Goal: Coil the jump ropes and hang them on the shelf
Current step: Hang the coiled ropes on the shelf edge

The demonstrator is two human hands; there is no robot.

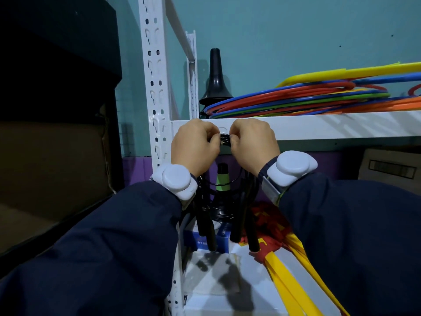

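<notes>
Left hand point(193, 144): fingers curled, pinching the coiled black jump rope point(225, 140) from its left.
Right hand point(252, 143): fingers curled, pinching the same coil from its right.
Jump rope: bunched strands held against the white shelf beam point(319, 125); black handles point(241, 222) hang below.
Upper shelf: coloured hoops point(296, 99), black cone point(215, 80).
Lower level: yellow strips point(289, 277), blue box point(200, 240).
Wrists: grey wrist devices point(176, 181).
</notes>
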